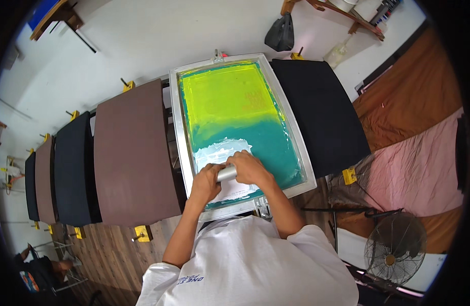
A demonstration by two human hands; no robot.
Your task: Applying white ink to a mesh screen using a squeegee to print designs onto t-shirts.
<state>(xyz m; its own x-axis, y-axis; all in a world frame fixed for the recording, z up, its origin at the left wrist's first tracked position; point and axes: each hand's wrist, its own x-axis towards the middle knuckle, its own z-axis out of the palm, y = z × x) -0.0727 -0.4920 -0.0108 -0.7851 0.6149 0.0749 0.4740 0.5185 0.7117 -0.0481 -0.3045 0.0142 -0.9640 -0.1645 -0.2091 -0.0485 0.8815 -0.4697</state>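
Observation:
A silkscreen frame [299,153] with pale metal edges lies in front of me. Its mesh is yellow-green in the far part and teal in the nearer part [250,136]. Across the near left portion spreads a patch of whitish ink [217,151] with ragged edges. My left hand [206,182] and my right hand [246,167] are both closed around a squeegee [227,173] with a silver, rounded handle, held over the whitish patch. Its blade is hidden beneath the hands.
Dark cloth-covered boards [321,117] and brown ones [133,158] flank the frame, with yellow clamps [142,233] at their ends. A black fan [395,250] stands at lower right, near brown and pink cloths [423,173]. A person [41,268] is at lower left.

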